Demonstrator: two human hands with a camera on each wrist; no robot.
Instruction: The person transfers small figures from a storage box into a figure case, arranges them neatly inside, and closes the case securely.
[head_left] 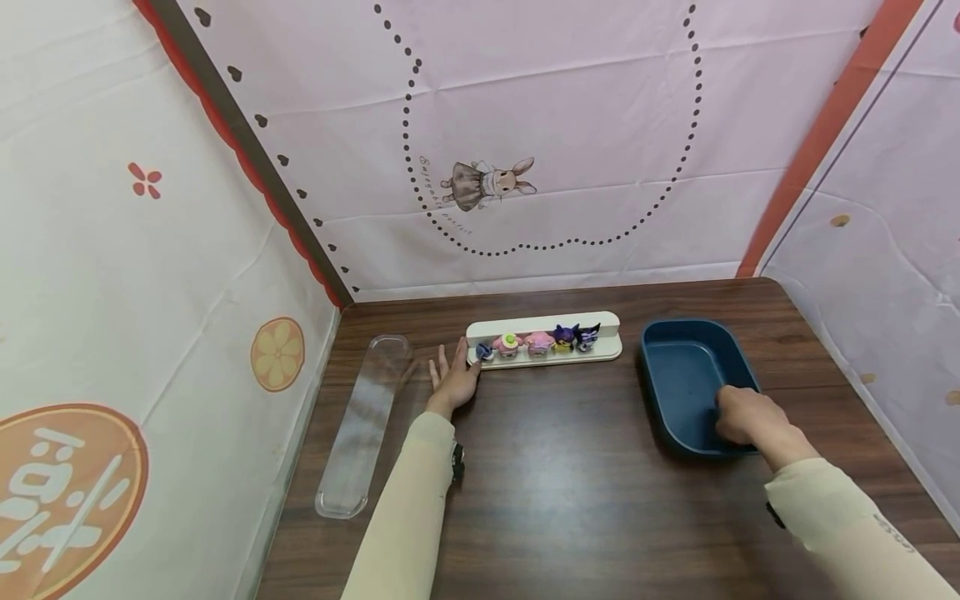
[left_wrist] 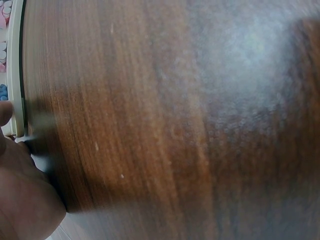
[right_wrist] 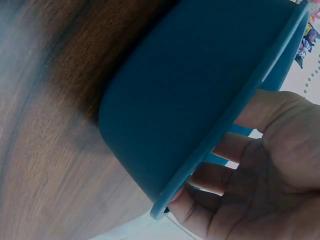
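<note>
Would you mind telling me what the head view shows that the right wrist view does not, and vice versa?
Only the head view shows the left hand at one end of the white stand, the long clear plastic tray and the rabbit print.

Only the right wrist view shows the palm side of the right hand and, broadly, the blue bin's outer wall beside it.

Both share the right hand reaching into the bin, some small figurines and the wooden tabletop.

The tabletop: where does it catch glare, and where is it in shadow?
Head view: pale glare on the table, below centre; left wrist view: hazy glare at upper right, dark shadow beside the left hand; right wrist view: dark shadow along the blue bin.
</note>
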